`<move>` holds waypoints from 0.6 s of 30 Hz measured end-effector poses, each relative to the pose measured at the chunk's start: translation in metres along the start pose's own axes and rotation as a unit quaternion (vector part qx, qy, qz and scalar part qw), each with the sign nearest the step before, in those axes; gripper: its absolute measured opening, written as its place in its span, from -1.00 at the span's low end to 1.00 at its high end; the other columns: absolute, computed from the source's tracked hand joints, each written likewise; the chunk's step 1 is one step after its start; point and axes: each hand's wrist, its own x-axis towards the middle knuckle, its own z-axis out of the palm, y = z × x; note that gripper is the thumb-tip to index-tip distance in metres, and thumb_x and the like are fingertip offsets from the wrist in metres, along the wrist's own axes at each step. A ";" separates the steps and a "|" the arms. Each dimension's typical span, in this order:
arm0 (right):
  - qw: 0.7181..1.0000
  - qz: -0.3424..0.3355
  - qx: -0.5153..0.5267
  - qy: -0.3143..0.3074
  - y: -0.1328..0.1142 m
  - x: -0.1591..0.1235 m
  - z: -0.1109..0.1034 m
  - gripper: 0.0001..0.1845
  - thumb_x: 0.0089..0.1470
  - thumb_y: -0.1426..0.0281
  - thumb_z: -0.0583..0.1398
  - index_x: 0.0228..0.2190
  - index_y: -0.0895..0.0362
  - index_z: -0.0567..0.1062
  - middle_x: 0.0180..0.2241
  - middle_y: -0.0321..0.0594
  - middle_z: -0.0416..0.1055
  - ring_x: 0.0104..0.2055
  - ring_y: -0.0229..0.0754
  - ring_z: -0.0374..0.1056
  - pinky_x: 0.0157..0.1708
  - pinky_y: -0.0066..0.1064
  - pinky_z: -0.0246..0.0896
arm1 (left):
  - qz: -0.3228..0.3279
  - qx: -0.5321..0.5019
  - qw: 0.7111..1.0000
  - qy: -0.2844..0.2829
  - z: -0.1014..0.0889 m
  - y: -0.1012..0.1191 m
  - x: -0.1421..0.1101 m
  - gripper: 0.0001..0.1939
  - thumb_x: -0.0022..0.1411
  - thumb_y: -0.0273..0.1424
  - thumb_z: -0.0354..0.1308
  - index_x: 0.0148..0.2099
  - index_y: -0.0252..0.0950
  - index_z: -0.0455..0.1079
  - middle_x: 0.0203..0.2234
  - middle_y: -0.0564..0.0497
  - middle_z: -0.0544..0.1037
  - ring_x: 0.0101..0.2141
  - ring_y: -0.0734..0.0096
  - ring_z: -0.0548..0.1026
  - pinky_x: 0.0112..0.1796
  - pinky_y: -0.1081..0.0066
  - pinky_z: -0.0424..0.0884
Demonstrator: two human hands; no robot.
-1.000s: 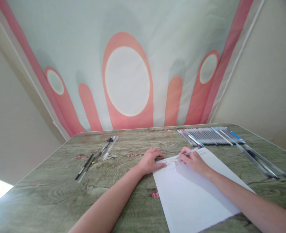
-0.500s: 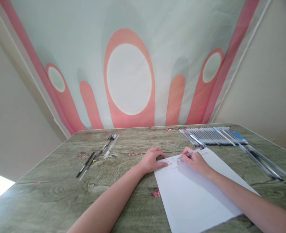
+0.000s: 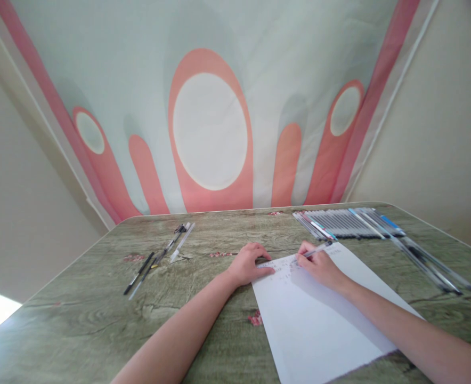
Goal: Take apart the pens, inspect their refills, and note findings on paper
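A white sheet of paper (image 3: 319, 325) lies on the table, with rows of dark handwriting near its far edge. My right hand (image 3: 319, 266) is closed around a clear pen (image 3: 319, 248) with a dark end, its tip down at the writing. At the sheet's far left corner rests my left hand (image 3: 252, 265), fingers spread, with the thumb and fingertips on the paper's edge. The writing directly under the right hand is hidden.
A long row of pens (image 3: 339, 224) lies at the back right of the wood-patterned table (image 3: 79, 320). Several more pens (image 3: 435, 264) trail toward the right edge. Other pens and clear pen parts (image 3: 161, 256) lie on the left. A patterned cloth (image 3: 209, 133) hangs behind.
The whole view has shifted slightly, so things appear a little further left. My right hand still holds the pen at the writing, and my left hand stays on the paper's corner.
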 end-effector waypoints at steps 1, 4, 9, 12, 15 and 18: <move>1.000 0.000 0.000 0.001 0.000 0.000 0.000 -0.84 -0.07 0.32 0.05 -0.60 0.11 0.26 -0.65 -0.37 0.22 -0.57 -0.29 0.15 -0.52 -0.45 0.03 | 0.000 0.000 1.000 -0.001 0.000 0.000 0.000 -0.70 -0.06 -0.19 0.18 -0.28 -0.24 0.40 -0.30 -0.02 0.40 -0.22 0.32 0.33 -0.15 0.36 0.21; 1.000 0.004 0.007 0.005 0.001 0.000 0.000 -0.84 -0.08 0.32 0.06 -0.60 0.12 0.27 -0.66 -0.37 0.22 -0.57 -0.29 0.14 -0.54 -0.46 0.03 | 0.000 0.002 1.000 -0.002 -0.001 0.000 0.000 -0.70 -0.06 -0.19 0.18 -0.28 -0.24 0.40 -0.30 -0.02 0.40 -0.22 0.31 0.32 -0.15 0.36 0.20; 1.000 0.008 0.020 -0.001 0.002 0.000 0.001 -0.84 -0.09 0.32 0.07 -0.60 0.12 0.26 -0.66 -0.37 0.21 -0.58 -0.30 0.13 -0.55 -0.46 0.02 | -0.001 0.000 1.000 -0.004 0.000 -0.001 -0.001 -0.69 -0.06 -0.18 0.18 -0.28 -0.25 0.40 -0.30 -0.02 0.40 -0.22 0.32 0.33 -0.14 0.36 0.20; 1.000 0.000 0.014 -0.003 0.002 0.000 0.001 -0.84 -0.09 0.33 0.07 -0.60 0.12 0.26 -0.65 -0.37 0.22 -0.57 -0.29 0.13 -0.54 -0.46 0.03 | -0.003 0.001 1.000 -0.005 0.000 0.000 -0.001 -0.69 -0.06 -0.18 0.18 -0.28 -0.24 0.40 -0.30 -0.03 0.40 -0.22 0.31 0.32 -0.14 0.36 0.20; 1.000 -0.002 0.008 -0.003 0.002 0.000 0.001 -0.84 -0.08 0.33 0.06 -0.60 0.11 0.26 -0.65 -0.37 0.22 -0.57 -0.29 0.14 -0.53 -0.45 0.04 | -0.003 0.001 1.000 -0.005 -0.001 0.000 -0.001 -0.69 -0.06 -0.18 0.17 -0.28 -0.24 0.40 -0.30 -0.03 0.40 -0.22 0.31 0.33 -0.15 0.35 0.21; 1.000 0.005 0.009 0.006 0.002 0.000 0.001 -0.84 -0.08 0.33 0.06 -0.60 0.11 0.26 -0.66 -0.37 0.22 -0.57 -0.28 0.14 -0.55 -0.46 0.03 | -0.004 -0.001 1.000 -0.005 -0.001 0.000 -0.001 -0.70 -0.06 -0.18 0.17 -0.28 -0.24 0.40 -0.30 -0.03 0.40 -0.22 0.30 0.33 -0.15 0.35 0.21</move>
